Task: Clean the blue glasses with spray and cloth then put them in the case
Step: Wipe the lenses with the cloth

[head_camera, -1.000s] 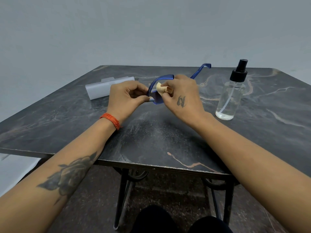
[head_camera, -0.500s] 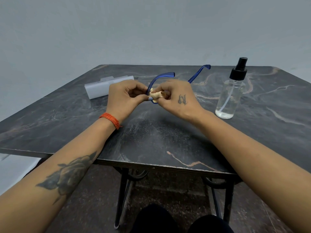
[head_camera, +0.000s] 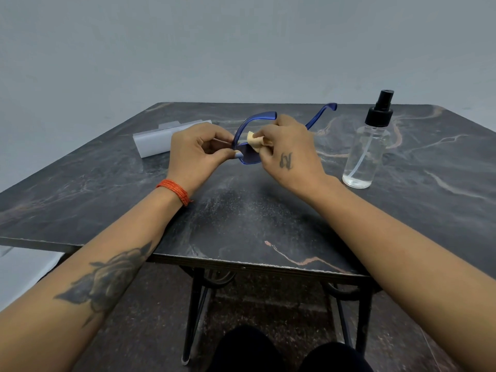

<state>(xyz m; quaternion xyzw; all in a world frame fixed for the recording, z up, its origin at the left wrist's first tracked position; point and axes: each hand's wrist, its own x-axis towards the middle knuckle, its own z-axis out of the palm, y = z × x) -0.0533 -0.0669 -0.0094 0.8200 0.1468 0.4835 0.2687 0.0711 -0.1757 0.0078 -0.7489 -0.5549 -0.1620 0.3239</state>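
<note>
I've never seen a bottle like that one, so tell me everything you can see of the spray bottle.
The spray bottle is a clear, plastic-looking cylinder with a black pump head and a thin dip tube slanting down inside. Only a little clear liquid sits at the bottom. It stands upright on the dark marbled table, to the right of both hands, and nothing touches it.

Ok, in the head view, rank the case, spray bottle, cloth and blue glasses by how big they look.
1. blue glasses, widest span, partly hidden by the hands
2. spray bottle and case: too close to rank; the left hand covers part of the case
3. cloth, mostly bunched inside the right hand
</note>
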